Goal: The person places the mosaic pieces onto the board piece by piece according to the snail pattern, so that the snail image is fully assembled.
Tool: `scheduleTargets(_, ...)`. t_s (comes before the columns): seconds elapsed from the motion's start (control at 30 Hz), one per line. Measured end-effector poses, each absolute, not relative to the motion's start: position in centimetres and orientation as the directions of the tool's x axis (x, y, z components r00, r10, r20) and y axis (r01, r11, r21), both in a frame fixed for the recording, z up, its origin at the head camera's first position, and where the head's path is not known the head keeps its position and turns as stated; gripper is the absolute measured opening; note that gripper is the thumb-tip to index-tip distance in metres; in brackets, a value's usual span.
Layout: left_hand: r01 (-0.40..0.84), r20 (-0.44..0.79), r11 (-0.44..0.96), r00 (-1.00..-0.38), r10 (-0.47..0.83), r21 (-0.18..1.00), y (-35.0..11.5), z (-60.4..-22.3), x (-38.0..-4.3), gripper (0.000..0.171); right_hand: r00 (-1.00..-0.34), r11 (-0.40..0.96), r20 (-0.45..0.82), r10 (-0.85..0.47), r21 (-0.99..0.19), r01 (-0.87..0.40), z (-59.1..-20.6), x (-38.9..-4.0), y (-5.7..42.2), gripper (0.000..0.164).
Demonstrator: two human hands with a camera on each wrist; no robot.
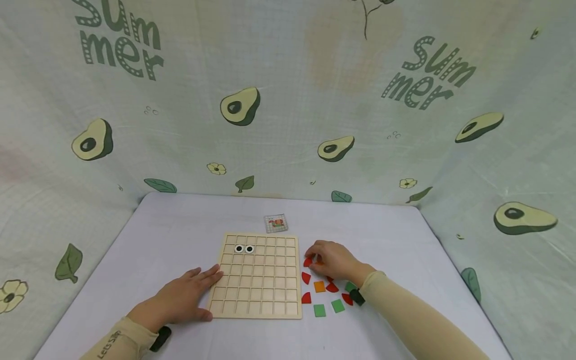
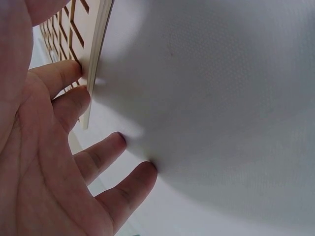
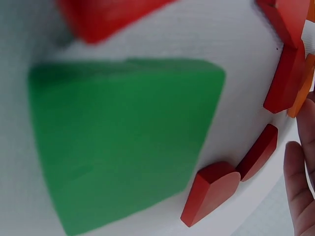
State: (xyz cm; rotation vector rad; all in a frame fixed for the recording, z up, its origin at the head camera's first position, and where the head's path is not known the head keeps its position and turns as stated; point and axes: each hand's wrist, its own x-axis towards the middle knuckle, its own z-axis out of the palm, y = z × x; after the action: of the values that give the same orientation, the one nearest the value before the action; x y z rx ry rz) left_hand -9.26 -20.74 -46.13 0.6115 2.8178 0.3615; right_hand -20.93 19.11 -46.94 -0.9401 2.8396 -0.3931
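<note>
A wooden grid board (image 1: pixel 248 292) lies flat, with two round black-and-white eye pieces (image 1: pixel 249 249) in its upper left cells. My left hand (image 1: pixel 182 295) rests at the board's left edge, fingers spread; in the left wrist view two fingertips touch the rim and two touch the cloth. Right of the board, my right hand (image 1: pixel 335 260) reaches down over loose pieces. A gap shows between thumb and forefinger, around a red quarter-circle piece (image 1: pixel 308 262) and an orange piece (image 1: pixel 319 259). In the right wrist view, a green square (image 3: pixel 128 142) looms close, and only some fingers show at the right edge.
Several red quarter-circles (image 1: pixel 306 277), an orange square (image 1: pixel 319 286) and green squares (image 1: pixel 319 310) lie beside the board. A small picture card (image 1: pixel 276 223) is behind it. A printed cloth (image 1: pixel 288 170) hangs around the white table (image 1: pixel 189 215).
</note>
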Motion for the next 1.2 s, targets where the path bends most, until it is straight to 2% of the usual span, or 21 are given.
scheduleTargets(0.8,0.379,-0.174,0.877,-0.881,0.440,0.294,-20.7,-45.7,-9.2,0.093,-0.774,0.730,0.014,-0.632,-0.323,-0.602,-46.6,-21.0,18.5,0.024)
scheduleTargets(1.2,0.380,-0.188,0.874,-0.875,0.446,0.303,-20.7,-45.3,-9.2,0.093,-0.749,0.706,0.038,-0.662,-0.305,-0.639,-45.3,-21.3,16.0,0.023)
